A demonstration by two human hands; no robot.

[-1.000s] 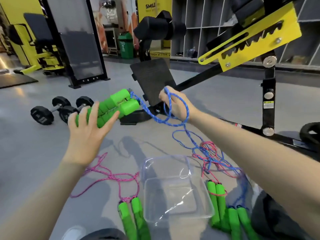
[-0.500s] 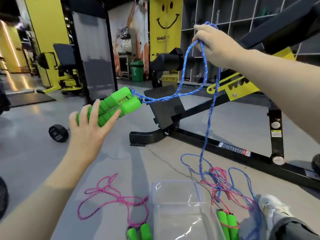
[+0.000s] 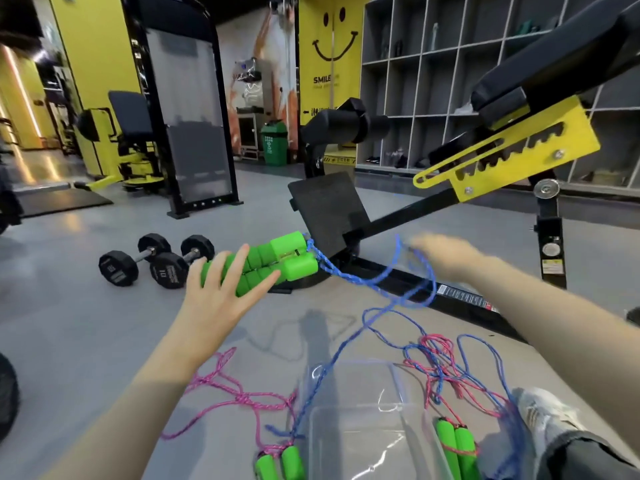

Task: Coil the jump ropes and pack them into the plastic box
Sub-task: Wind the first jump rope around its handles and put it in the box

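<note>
Right hand [image 3: 446,258] dropped, grip unclear; left hand [image 3: 214,299] grips handles [image 3: 294,258]; blue rope [image 3: 349,276] crosses plastic box [image 3: 360,408].

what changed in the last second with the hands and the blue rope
The right hand swung up high, drawing the blue rope upward, then came back down near the green handles, leaving a slack loop. It is blurred, so its hold on the rope is unclear. The left hand kept holding the handles throughout. The plastic box and pink rope stayed on the floor.
</note>
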